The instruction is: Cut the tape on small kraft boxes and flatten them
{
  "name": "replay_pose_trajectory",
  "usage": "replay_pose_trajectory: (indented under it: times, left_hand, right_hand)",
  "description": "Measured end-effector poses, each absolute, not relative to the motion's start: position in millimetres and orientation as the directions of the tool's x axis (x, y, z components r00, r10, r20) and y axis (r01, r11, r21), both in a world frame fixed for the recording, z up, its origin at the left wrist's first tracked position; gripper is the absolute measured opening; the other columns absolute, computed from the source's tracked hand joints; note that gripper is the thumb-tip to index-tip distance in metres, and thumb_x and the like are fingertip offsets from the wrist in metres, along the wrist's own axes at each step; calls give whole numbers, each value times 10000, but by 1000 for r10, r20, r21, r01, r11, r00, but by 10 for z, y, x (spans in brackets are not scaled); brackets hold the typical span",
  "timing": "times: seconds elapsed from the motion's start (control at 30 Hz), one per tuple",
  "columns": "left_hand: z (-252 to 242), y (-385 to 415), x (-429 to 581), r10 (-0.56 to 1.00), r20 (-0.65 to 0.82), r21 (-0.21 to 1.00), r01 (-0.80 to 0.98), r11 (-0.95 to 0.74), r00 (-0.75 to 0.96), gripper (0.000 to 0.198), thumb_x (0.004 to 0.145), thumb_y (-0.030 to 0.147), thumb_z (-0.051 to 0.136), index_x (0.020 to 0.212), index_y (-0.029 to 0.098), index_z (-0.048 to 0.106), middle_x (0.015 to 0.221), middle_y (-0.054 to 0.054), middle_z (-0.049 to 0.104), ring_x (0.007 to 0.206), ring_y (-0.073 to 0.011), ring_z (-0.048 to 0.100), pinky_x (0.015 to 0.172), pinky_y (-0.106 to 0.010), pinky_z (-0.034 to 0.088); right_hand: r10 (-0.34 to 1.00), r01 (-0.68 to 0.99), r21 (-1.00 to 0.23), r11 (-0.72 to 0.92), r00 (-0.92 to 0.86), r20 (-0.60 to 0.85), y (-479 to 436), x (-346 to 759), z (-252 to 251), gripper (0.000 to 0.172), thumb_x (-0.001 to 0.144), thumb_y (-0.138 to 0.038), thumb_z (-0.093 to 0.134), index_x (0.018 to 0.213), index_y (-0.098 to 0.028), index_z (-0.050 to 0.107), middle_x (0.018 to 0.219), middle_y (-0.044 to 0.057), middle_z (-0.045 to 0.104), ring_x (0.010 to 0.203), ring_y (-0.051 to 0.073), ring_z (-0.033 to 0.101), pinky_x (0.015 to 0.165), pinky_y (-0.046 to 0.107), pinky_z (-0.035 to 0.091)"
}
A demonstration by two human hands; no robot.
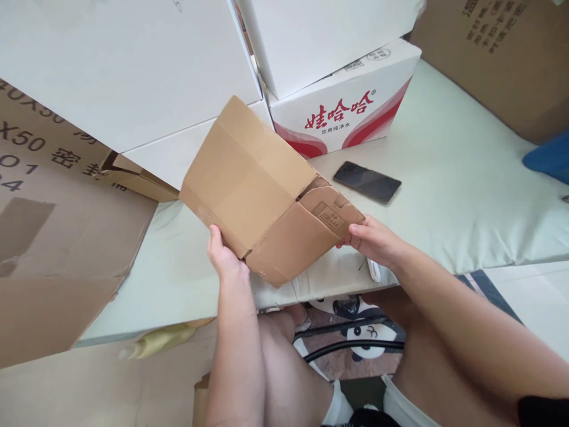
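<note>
A small brown cardboard box [253, 184] is held tilted above the pale table [444, 196], partly folded, with its bottom flaps toward me. My left hand [224, 258] grips its lower left edge, thumb on the outside. My right hand [373, 240] pinches the right flap, which bears a small printed stamp. Both hands are closed on the cardboard. My bare knees show below the table edge.
A black phone [367, 181] lies on the table behind the box. White cartons [133, 65] are stacked at the back, one with red print [351, 112]. Large brown cardboard sheets [57, 249] lean at the left; another brown carton [502, 59] stands at the far right.
</note>
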State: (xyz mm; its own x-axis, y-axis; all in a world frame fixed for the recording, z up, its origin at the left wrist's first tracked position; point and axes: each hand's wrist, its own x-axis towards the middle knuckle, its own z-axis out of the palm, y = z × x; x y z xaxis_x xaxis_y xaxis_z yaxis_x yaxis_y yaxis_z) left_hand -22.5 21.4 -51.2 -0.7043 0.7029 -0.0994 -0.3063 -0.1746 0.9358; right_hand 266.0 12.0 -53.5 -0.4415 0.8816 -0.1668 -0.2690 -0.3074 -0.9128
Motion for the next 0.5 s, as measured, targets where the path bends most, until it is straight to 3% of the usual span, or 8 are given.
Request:
replay_pose_trajectory:
  times: [0.17,0.3,0.5]
  left_hand:
    - [-446,201,-119,675,-77,943,-273,-190,-734,410,839,499,644,1106,192,696,1342,-90,696,1289,-240,632,984,-297,562]
    - [-460,177,-53,676,-48,955,-233,-185,-736,428,852,530,594,1118,210,694,1322,-72,707,1298,-236,625,991,-299,562]
    - [-479,174,51,708,-39,946,-253,-201,-705,396,845,513,577,1109,246,704,1288,-33,730,1307,-230,625,985,-304,570]
  right_hand:
    - [874,-279,-907,-316,-457,-164,41,2515,-558,543,653,-601,852,1025,-223,734,1050,78,784,906,210,715,755,314,572]
    - [856,-232,-923,-308,-492,-161,-21,2416,-601,613,659,-591,855,1124,-218,713,1109,87,780,974,234,722,791,340,589]
    - [883,-217,-935,-281,-440,-163,-94,2336,-616,624,664,-556,872,1194,-265,717,1293,94,735,1254,305,655,1082,501,533]
